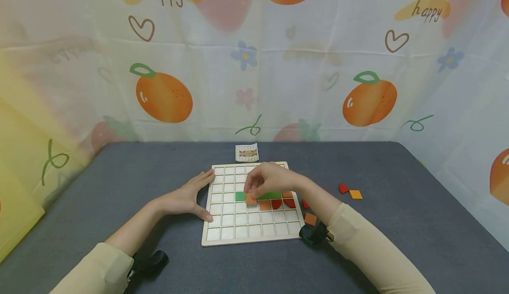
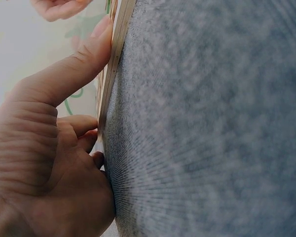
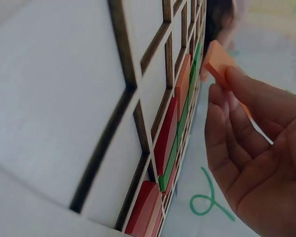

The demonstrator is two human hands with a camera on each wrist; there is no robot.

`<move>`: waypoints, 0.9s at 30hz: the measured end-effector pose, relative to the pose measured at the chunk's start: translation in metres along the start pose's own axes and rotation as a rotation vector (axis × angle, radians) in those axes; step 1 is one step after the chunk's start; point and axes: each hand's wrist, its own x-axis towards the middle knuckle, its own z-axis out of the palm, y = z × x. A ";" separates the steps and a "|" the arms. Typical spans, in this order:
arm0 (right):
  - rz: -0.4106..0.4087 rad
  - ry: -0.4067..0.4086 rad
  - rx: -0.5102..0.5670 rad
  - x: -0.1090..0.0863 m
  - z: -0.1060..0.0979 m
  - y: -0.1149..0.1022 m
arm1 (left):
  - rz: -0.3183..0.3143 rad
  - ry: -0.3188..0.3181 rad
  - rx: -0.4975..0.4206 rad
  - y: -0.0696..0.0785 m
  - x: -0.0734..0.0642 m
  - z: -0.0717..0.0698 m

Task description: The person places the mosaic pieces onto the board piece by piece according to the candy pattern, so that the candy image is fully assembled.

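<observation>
Head view shows the right hand [image 1: 272, 179] pinching an orange tile [image 1: 251, 200] between thumb and fingers, over the board [image 1: 253, 242]; a green tile [image 1: 240, 196] lies just left of its fingertips. Setting the orange tile into the grid seems the step in hand; the next move likely calls for squaring it with a cell. Spread wide, the left hand [image 1: 184, 198] touches the board's edge to its right. Loose red [image 1: 343, 188] and yellow tiles [image 1: 355, 194] lie right of the right hand.

A curtained-off nook, kind of room unclear: printed curtain [image 1: 286, 86] beyond the right hand [image 1: 272, 180], grey table [image 1: 238, 269] beneath it.
</observation>
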 end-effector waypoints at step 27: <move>0.046 -0.037 -0.059 0.000 0.010 -0.002 | 0.001 -0.003 0.017 -0.001 0.000 0.000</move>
